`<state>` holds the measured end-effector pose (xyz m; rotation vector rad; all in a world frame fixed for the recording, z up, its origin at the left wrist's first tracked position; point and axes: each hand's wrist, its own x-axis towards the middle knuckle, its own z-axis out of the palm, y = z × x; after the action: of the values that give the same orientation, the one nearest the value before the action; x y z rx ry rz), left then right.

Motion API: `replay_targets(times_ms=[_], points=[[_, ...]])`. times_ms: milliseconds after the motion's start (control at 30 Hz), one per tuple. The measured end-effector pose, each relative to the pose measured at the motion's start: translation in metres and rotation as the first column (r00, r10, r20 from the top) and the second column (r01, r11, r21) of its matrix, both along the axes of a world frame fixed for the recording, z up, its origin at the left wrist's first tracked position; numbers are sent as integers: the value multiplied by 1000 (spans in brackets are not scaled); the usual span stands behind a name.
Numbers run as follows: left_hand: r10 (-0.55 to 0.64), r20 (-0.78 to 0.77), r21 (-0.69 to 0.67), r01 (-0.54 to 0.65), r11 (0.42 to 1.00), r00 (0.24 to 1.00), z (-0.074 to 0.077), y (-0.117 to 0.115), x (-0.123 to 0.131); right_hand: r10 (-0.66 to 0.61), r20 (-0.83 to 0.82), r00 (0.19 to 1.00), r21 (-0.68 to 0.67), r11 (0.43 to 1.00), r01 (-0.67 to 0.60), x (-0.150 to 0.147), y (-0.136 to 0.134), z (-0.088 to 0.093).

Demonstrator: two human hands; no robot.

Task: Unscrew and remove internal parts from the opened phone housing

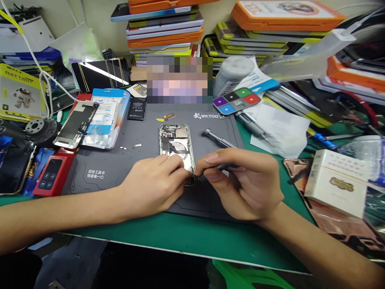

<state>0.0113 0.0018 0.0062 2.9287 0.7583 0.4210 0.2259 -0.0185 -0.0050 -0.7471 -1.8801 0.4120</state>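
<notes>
An opened phone body (pixel 175 144) lies face up in the middle of a dark grey work mat (pixel 120 160), its inner parts showing. My left hand (pixel 153 186) rests on the phone's lower left, fingers curled and pressed against its lower edge. My right hand (pixel 240 182) is closed in a pinch at the phone's lower right edge, holding a thin dark tool whose shaft shows between the fingers. The fingertips of both hands almost meet over the phone's bottom end, which they hide.
A black screwdriver (pixel 218 138) lies on the mat right of the phone. A detached screen (pixel 75 124), a black battery (pixel 136 108) and blue packets (pixel 105 116) lie at left. A coloured parts tray (pixel 237 101), a white box (pixel 339 180) and stacked cases crowd the back and right.
</notes>
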Motion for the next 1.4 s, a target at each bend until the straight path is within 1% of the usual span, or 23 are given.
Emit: replay_targets(times_ms=[100, 233, 300, 367, 433, 467, 600, 633, 767, 833, 933, 1000, 1167, 1300, 1400], points=[[0, -1, 13, 0, 1000, 1000, 0, 1, 0, 32, 87, 996, 43, 998, -36, -2, 1, 3], [-7, 29, 30, 6, 1000, 1000, 0, 1, 0, 10, 172, 985, 120, 992, -31, -4, 2, 5], [-13, 33, 37, 12, 999, 999, 0, 1, 0, 33, 151, 988, 108, 993, -49, -4, 1, 4], [-17, 32, 31, 16, 999, 999, 0, 1, 0, 99, 87, 991, 89, 990, -107, -3, 1, 2], [-17, 33, 24, 17, 1000, 999, 1, 1, 0, 145, 36, 989, 98, 984, -148, -3, 2, 0], [-16, 36, 25, 15, 1000, 999, 1, 1, 0, 144, 34, 989, 112, 983, -147, -3, 2, 0], [-14, 60, 48, 12, 999, 998, 0, 1, 0, 58, 109, 992, 173, 982, -76, -3, 3, 2], [-16, 64, 52, 13, 999, 998, 0, 1, -1, 54, 119, 991, 180, 981, -75, -2, 3, 3], [-25, 61, 51, 22, 998, 998, -1, 1, -1, 112, 98, 989, 130, 984, -124, 0, 2, 5], [-23, 57, 47, 21, 999, 998, -1, 1, -1, 126, 108, 986, 128, 982, -139, 0, 2, 5], [-19, 53, 41, 17, 999, 998, -1, 1, 0, 86, 126, 988, 157, 982, -106, -2, 3, 5], [-17, 46, 37, 15, 999, 999, 0, 1, 0, 66, 121, 990, 144, 986, -84, -3, 3, 5], [1, 27, 26, -2, 1000, 1000, 0, 2, 0, 82, 91, 992, 132, 987, -94, -3, 2, 3], [9, -7, -2, -9, 1000, 1000, -1, 2, 0, 49, 18, 999, 57, 997, -50, -1, -1, 0], [11, -3, -30, -12, 999, 1000, -2, 1, 0, 11, -12, 1000, 34, 999, -11, 1, -3, -4]])
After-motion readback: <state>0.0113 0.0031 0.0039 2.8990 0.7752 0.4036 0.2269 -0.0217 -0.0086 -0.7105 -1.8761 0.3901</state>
